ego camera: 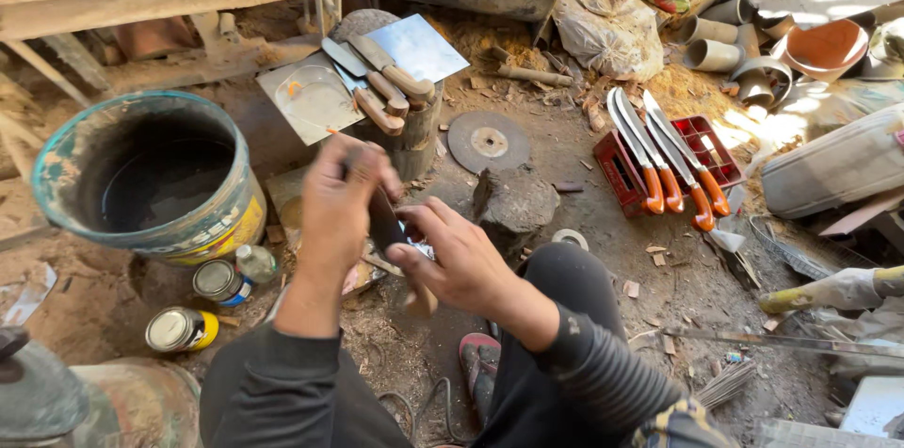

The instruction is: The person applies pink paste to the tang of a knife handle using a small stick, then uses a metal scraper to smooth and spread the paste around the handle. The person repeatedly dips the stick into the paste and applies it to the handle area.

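Fingers (363, 165) of left hand (339, 212) and right hand (461, 264) both clenched on dark knife blade (384, 220), steadying it over dirt floor (584, 250)

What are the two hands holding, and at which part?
A dark knife blade is held between both hands: the left hand grips its upper end, the right hand its lower part. Whether that is the handle cannot be told.

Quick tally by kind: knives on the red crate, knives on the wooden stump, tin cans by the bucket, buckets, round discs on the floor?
Orange-handled knives on the red crate: 4
Wooden-handled knives on the stump: 3
Tin cans: 2
Bucket: 1
Round disc: 1
Total: 11

Not counted: the dark blade between the left hand and right hand.
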